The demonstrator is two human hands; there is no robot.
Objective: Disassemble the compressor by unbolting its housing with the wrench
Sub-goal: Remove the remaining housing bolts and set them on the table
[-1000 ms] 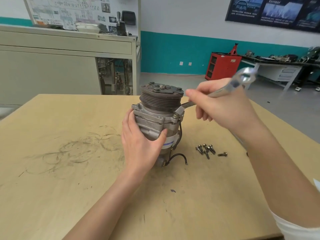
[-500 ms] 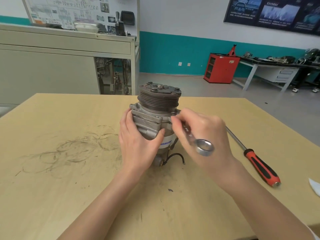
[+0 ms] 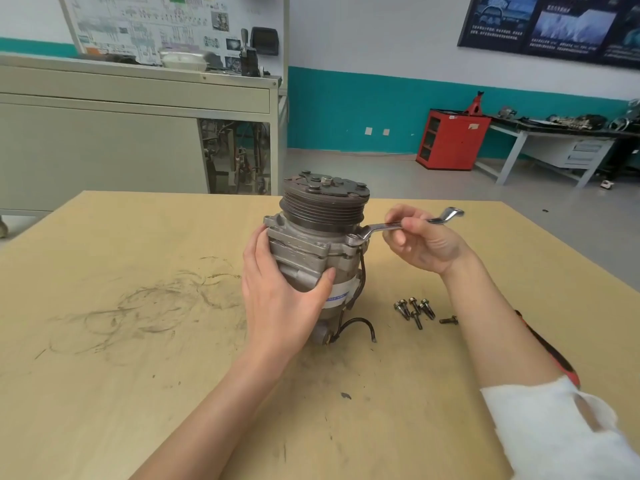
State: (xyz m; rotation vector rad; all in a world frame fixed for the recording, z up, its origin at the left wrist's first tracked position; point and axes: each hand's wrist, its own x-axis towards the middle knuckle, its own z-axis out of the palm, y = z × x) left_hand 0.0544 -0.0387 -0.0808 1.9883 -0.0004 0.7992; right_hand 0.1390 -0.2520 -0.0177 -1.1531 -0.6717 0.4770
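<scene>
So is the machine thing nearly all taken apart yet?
Partway, I'd say. Five loose bolts already lie on the table, so those look done. Right now the right hand holds the wrench with its ring end on a bolt at the housing's edge, while the left hand steadies the compressor. The housing is still in one piece, so that bolt and pulling it apart remain.

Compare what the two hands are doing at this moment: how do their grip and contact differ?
The left hand wraps its palm and thumb around the compressor body; the right hand touches only the wrench. The left hand sits low on the housing; the right hand is raised beside the pulley, pinching the wrench shank in its fingertips, with the wrench's ring end on a flange bolt. Both are bare.
</scene>
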